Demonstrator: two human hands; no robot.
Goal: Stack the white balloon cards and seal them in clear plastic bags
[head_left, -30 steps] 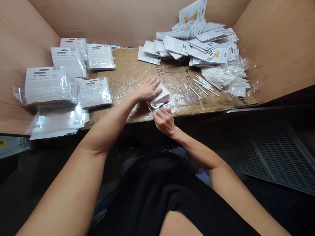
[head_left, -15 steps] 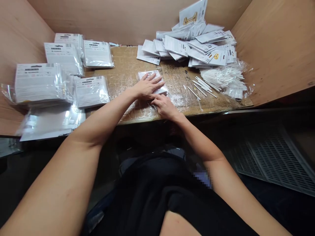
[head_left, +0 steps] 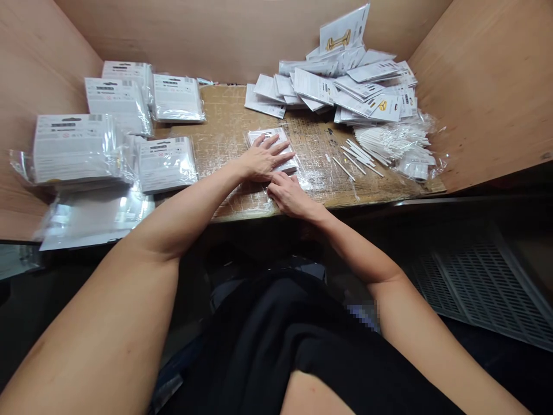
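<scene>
A small stack of white printed packets (head_left: pixel 281 136) in clear plastic lies in the middle of the cardboard-covered bench (head_left: pixel 224 124). My left hand (head_left: pixel 262 161) rests flat on top of it, fingers spread toward the right. Close against its near edge is my right hand (head_left: pixel 286 192), fingers curled and pressed together at the clear film by the stack. Whatever those fingertips pinch is too small or hidden to make out.
Bundled packets in plastic (head_left: pixel 73 147) stand at the left, with a clear bag (head_left: pixel 95 216) under the nearest. A loose heap of packets (head_left: pixel 315 86) fills the back right. White sticks (head_left: pixel 356 153) lie before a bag of more sticks (head_left: pixel 401 141). Wooden walls (head_left: pixel 484 86) enclose the bench.
The view has shifted slightly, so everything sits a little further right and lower. My left hand stays flat on the stack; my right hand remains curled at its near edge.
</scene>
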